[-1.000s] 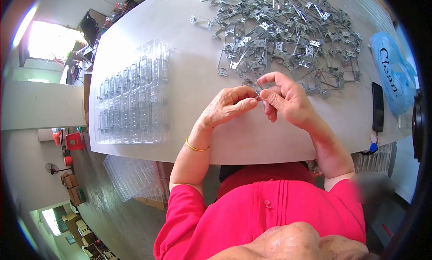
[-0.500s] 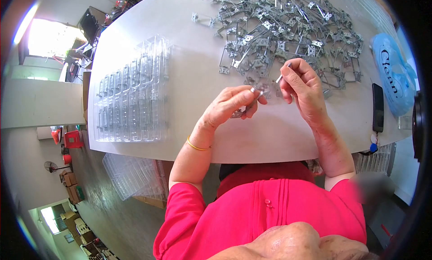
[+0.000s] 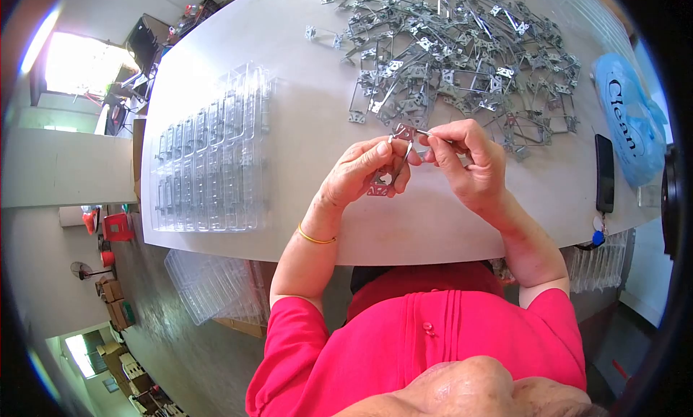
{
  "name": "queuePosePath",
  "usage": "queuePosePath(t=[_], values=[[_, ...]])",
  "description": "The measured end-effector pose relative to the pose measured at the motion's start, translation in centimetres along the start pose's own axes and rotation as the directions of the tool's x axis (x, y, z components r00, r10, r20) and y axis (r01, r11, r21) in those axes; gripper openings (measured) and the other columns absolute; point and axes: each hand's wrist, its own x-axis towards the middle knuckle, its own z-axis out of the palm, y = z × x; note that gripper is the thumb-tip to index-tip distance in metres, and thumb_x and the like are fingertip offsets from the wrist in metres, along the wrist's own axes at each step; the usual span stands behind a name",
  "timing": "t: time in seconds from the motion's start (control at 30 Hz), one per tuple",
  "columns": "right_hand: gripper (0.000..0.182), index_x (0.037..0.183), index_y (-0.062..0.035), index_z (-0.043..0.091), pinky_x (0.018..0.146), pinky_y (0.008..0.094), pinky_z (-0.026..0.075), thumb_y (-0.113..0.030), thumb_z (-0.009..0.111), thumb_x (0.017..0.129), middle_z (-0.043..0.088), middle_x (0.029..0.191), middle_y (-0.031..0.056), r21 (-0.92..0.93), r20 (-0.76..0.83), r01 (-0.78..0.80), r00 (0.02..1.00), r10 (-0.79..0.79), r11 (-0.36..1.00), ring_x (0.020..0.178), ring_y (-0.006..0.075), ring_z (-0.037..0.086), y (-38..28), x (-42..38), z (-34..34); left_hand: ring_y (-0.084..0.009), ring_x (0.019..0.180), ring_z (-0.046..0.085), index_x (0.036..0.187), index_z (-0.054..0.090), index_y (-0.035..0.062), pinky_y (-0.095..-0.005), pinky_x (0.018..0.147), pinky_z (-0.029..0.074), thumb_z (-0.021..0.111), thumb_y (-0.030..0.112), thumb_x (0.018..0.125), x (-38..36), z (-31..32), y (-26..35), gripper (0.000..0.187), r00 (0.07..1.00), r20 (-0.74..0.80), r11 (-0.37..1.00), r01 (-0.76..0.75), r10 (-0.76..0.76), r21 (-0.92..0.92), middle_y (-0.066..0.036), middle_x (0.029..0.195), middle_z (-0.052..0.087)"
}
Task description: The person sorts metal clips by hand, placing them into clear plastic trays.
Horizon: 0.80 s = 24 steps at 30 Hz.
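Note:
My left hand (image 3: 367, 167) is closed around a metal bracket assembly (image 3: 403, 132), whose perforated plate ends stick out above and below the fingers. My right hand (image 3: 471, 161) pinches a thin metal pin (image 3: 424, 133) between thumb and fingertips, its tip at the upper plate of the bracket. Whether the pin sits in a hole there is too small to tell. Just beyond both hands lies a big pile of similar metal brackets (image 3: 462, 63) on the white table (image 3: 317, 236).
Clear plastic trays (image 3: 209, 157) holding rows of metal parts stand at the left. On the right are a blue plastic bag (image 3: 629, 117), a black phone (image 3: 605, 173) and a blue key tag (image 3: 598, 237). More clear trays (image 3: 213, 283) rest below the table's left edge.
My right hand has come down and left, bringing the pin to the bracket. The bracket in my left hand is turned so its plates show more; that hand has barely shifted.

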Motion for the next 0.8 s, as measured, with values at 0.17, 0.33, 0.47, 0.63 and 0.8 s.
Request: queuePosePath(t=[0.17, 0.33, 0.47, 0.63, 0.8], values=[[0.010, 0.103, -0.0014, 0.062, 0.064, 0.0296, 0.058, 0.003, 0.067, 0.095, 0.071, 0.087, 0.0106, -0.141, -0.046, 0.094, 0.994, -0.101, 0.986, 0.074, 0.0175, 0.074, 0.3, -0.1, 0.4, -0.0155, 0.067, 0.060, 0.121, 0.065, -0.0059, -0.0276, 0.060, 0.043, 0.053, 0.055, 0.103, -0.2, -0.2, 0.0, 0.065, 0.999, -0.031, 0.993, -0.009, 0.012, 0.118, -0.010, 0.079, 0.065], [0.007, 0.102, -0.0037, 0.061, 0.058, 0.0314, 0.054, -0.003, 0.067, 0.098, 0.071, 0.078, 0.0090, -0.235, 0.004, 0.001, 1.000, 0.000, 0.972, 0.067, 0.0175, 0.071, 0.2, -0.2, 0.3, -0.0134, 0.072, 0.057, 0.121, 0.067, -0.0041, -0.0282, 0.065, 0.043, 0.055, 0.053, 0.102, -0.1, 0.3, 0.3, 0.061, 1.000, -0.025, 0.968, 0.007, -0.001, 0.250, -0.006, 0.081, 0.065], [0.011, 0.109, -0.0033, 0.058, 0.057, 0.0334, 0.053, -0.010, 0.064, 0.101, 0.072, 0.078, 0.0103, -0.172, 0.035, -0.242, 0.967, 0.251, 0.955, 0.064, 0.0189, 0.070, -0.7, 0.0, 0.4, -0.0125, 0.075, 0.056, 0.120, 0.068, -0.0017, -0.0277, 0.068, 0.043, 0.057, 0.053, 0.102, -0.2, 0.9, 0.9, 0.058, 0.997, -0.063, 0.955, 0.059, -0.043, 0.292, -0.004, 0.081, 0.064], [0.021, 0.121, -0.0024, 0.057, 0.059, 0.0350, 0.054, -0.015, 0.060, 0.104, 0.074, 0.082, 0.0119, -0.262, 0.114, -0.225, 0.959, 0.261, 0.939, 0.064, 0.0203, 0.070, -0.9, 0.1, 0.1, -0.0118, 0.074, 0.056, 0.119, 0.069, -0.0006, -0.0271, 0.067, 0.042, 0.058, 0.054, 0.101, -0.2, 0.6, 0.9, 0.059, 0.997, -0.042, 0.932, 0.079, -0.068, 0.353, -0.004, 0.081, 0.064], [0.025, 0.127, -0.0030, 0.060, 0.057, 0.0318, 0.052, -0.015, 0.057, 0.105, 0.073, 0.079, 0.0078, -0.235, 0.253, -0.277, 0.908, 0.333, 0.932, 0.064, 0.0161, 0.068, -1.2, 0.9, -0.6, -0.0112, 0.072, 0.056, 0.117, 0.069, -0.0009, -0.0263, 0.064, 0.041, 0.060, 0.057, 0.099, -0.3, 0.6, 1.2, 0.061, 0.993, -0.047, 0.920, 0.117, -0.107, 0.373, -0.003, 0.081, 0.063]])
